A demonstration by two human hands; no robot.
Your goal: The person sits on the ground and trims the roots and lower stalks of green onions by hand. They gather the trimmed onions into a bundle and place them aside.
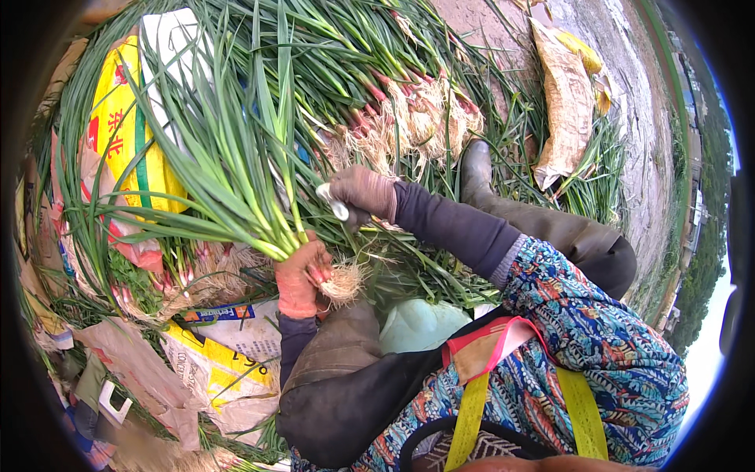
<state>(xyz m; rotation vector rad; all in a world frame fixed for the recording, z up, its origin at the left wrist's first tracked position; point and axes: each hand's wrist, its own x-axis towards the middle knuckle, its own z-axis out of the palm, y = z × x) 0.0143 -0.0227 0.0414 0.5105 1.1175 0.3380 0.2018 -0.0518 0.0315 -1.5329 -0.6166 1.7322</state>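
My left hand [302, 274], in an orange-brown work glove, grips a bunch of green garlic [283, 236] near its base. Long leaves fan out to the upper left, and a tuft of pale roots [342, 284] sticks out below the fist. Just above and to the right, my right hand [361, 194], in a dirty glove, closes on a small white object [332, 202]; its exact kind is unclear. Beyond it lies a heap of green garlic [377, 88] with reddish stems and tangled roots.
Yellow printed sacks [121, 130] and a white sack [177, 53] lie among leaves at the upper left. A fertilizer bag [218, 366] is beside my left knee. Pale plastic [422, 324] shows between my legs; my boot [476, 168] touches loose leaves. A tan sack [563, 100] lies upper right.
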